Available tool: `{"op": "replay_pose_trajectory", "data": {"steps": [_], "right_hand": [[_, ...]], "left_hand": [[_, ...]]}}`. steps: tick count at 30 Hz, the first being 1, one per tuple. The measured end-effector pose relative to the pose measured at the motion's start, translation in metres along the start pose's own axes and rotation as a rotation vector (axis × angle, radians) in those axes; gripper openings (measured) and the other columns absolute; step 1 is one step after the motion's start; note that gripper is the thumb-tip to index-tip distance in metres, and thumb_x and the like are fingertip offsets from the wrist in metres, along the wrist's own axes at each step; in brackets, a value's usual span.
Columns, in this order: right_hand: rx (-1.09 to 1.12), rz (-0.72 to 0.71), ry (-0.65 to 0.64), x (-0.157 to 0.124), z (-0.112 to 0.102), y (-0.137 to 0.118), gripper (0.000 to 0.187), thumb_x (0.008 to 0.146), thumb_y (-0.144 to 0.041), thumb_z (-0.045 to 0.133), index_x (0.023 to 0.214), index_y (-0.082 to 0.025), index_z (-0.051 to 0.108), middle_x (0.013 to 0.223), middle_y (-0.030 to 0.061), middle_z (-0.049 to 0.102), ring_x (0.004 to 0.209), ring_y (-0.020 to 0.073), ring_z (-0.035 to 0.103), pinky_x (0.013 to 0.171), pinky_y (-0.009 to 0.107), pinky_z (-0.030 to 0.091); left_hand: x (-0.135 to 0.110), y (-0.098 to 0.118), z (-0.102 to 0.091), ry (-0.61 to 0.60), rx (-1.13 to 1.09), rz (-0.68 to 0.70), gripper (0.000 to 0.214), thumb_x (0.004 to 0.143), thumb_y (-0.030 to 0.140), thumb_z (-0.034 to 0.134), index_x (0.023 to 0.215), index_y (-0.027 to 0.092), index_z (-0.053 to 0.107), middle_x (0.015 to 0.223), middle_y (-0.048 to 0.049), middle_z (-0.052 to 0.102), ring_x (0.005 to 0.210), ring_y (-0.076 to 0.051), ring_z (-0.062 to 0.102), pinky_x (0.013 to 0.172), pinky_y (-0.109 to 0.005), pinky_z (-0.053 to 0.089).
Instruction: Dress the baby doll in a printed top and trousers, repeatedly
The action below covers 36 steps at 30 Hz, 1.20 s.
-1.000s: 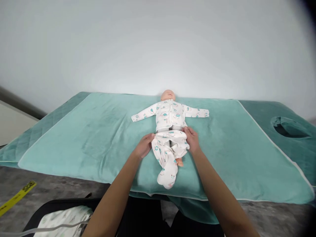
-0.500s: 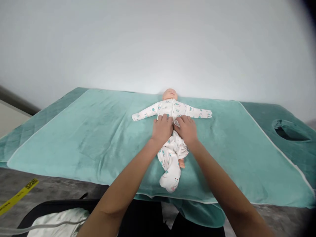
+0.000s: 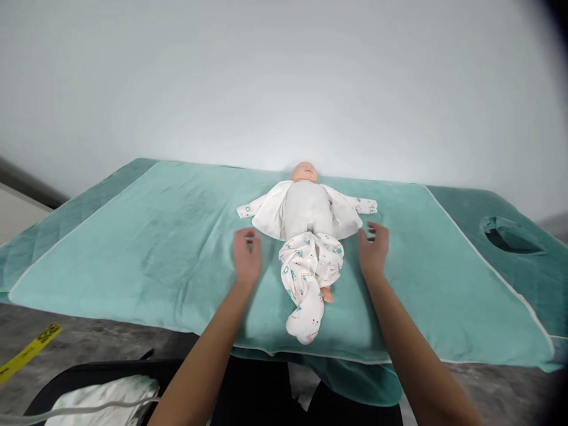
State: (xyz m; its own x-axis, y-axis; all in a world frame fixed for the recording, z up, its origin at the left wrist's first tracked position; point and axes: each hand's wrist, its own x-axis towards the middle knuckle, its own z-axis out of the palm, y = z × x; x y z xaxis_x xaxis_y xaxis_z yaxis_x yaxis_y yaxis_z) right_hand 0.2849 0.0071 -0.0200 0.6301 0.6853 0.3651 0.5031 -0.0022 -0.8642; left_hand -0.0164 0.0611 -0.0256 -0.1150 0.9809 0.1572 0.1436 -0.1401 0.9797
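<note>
A baby doll (image 3: 307, 207) lies on its back on the bed, its head toward the wall. Its white patterned top (image 3: 269, 216) is spread wide at the front, baring the pale cloth torso, with both sleeves stretched out sideways. Bunched white patterned pants (image 3: 306, 284) cover most of the legs; one foot (image 3: 327, 294) sticks out. My left hand (image 3: 247, 251) is left of the doll with fingers curled apart, near the top's left flap. On the other side, my right hand (image 3: 373, 245) is beside the right flap, fingers parted. Neither hand holds anything.
A teal sheet (image 3: 177, 236) covers the bed, which has a face hole (image 3: 510, 236) at its right end. A pale wall (image 3: 284, 83) stands behind. Below left are a black chair (image 3: 80, 373) with white cloth on it, a cable (image 3: 89, 409) and yellow floor tape (image 3: 31, 352).
Both hands have moved apart from the doll's middle to either side of it. The top, closed before, now lies open with its flaps folded outward.
</note>
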Motion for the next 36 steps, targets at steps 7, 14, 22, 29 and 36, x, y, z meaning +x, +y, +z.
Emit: {"op": "replay_pose_trajectory", "data": {"steps": [7, 14, 22, 29, 36], "right_hand": [[0.252, 0.092, -0.648, -0.016, 0.016, 0.007, 0.032, 0.079, -0.052, 0.066, 0.081, -0.021, 0.06, 0.071, -0.0012, 0.057, 0.067, 0.0154, 0.05, 0.064, 0.029, 0.043], [0.342, -0.112, -0.976, -0.015, -0.011, 0.005, 0.026, 0.076, -0.044, 0.076, 0.083, -0.02, 0.067, 0.098, 0.0048, 0.059, 0.088, 0.0186, 0.056, 0.077, 0.031, 0.045], [0.198, -0.054, -0.654, -0.034, -0.006, 0.006, 0.032, 0.088, -0.051, 0.061, 0.078, -0.022, 0.051, 0.078, -0.0001, 0.053, 0.074, 0.0165, 0.049, 0.071, 0.031, 0.043], [0.117, -0.451, -0.314, -0.022, 0.022, -0.008, 0.02, 0.095, -0.039, 0.057, 0.082, -0.025, 0.051, 0.113, 0.008, 0.068, 0.111, 0.0245, 0.061, 0.099, 0.044, 0.047], [0.175, -0.336, -0.399, -0.023, 0.035, 0.0, 0.012, 0.097, -0.036, 0.055, 0.102, -0.027, 0.059, 0.143, 0.0068, 0.06, 0.134, 0.0237, 0.054, 0.111, 0.045, 0.041]], "left_hand": [[-0.014, 0.011, 0.012, -0.476, 0.078, -0.009, 0.016, 0.078, 0.037, 0.068, 0.076, 0.021, 0.07, 0.077, -0.0027, 0.067, 0.078, -0.02, 0.058, 0.076, -0.029, 0.043], [-0.012, 0.007, -0.005, -0.698, -0.125, -0.072, 0.028, 0.07, 0.043, 0.079, 0.072, 0.018, 0.068, 0.084, -0.0038, 0.065, 0.081, -0.019, 0.057, 0.076, -0.028, 0.044], [-0.022, 0.0, -0.003, -0.708, -0.103, -0.225, 0.037, 0.085, 0.054, 0.064, 0.09, 0.017, 0.071, 0.059, 0.001, 0.056, 0.052, -0.012, 0.045, 0.055, -0.025, 0.035], [-0.027, 0.01, 0.005, -0.882, 0.04, -0.235, 0.029, 0.082, 0.043, 0.069, 0.095, 0.018, 0.062, 0.061, 0.0064, 0.049, 0.053, -0.01, 0.044, 0.052, -0.022, 0.033], [-0.044, 0.032, 0.007, -0.884, 0.262, 0.031, 0.024, 0.084, 0.038, 0.066, 0.078, 0.019, 0.052, 0.073, 0.0039, 0.049, 0.069, -0.012, 0.046, 0.063, -0.025, 0.037]]}}
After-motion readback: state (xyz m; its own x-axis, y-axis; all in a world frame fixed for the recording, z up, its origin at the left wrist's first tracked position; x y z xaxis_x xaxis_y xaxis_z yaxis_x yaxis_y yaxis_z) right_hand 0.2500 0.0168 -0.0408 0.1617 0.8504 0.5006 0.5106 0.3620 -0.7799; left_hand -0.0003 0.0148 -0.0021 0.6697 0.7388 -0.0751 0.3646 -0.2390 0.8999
